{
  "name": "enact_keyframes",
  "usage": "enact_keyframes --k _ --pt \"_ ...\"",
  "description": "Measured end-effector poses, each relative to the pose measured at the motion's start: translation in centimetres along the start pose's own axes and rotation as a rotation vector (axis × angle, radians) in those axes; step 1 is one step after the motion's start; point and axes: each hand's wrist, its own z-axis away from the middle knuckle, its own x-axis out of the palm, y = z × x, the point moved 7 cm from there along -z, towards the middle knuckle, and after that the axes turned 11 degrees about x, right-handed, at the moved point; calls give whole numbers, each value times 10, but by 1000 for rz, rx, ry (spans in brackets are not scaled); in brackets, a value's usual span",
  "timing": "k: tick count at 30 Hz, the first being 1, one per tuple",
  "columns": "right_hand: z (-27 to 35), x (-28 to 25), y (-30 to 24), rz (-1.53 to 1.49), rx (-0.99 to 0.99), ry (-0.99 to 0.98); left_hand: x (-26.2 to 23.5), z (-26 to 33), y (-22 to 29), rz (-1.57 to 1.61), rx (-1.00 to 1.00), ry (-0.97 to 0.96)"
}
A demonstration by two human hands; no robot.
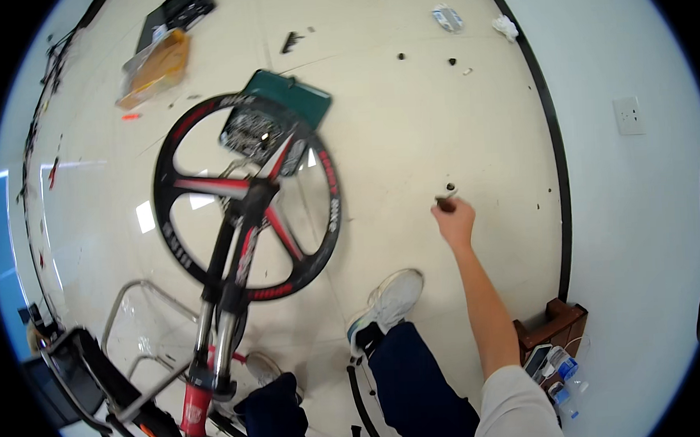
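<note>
My right hand [456,223] reaches out low over the pale floor, its fingers closed round a small dark brown piece [445,205] whose kind I cannot make out. Just beyond the fingertips lies a small dark round part [450,187]. To the left stands a bicycle's front wheel [333,196], black with red and silver spokes, held in a black fork [241,235] with shiny lower tubes. My left hand is out of the picture.
Behind the wheel lies an open green case [310,99] with metal tools. A plastic bag with brown content [156,71] is at the far left. A dark wooden stool [557,319] with bottles [563,361] stands by the right wall. My shoe [396,298] is near the middle.
</note>
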Motion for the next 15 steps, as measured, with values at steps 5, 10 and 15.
enact_keyframes --k 5,10,15 --pt "160 -33 -21 -442 260 -262 0 15 -28 154 -31 -217" --pt "241 -100 -64 -706 213 -362 22 -6 -57 430 -14 -509" --pt "371 -166 -184 -842 100 -516 45 17 -70 671 -32 -569"
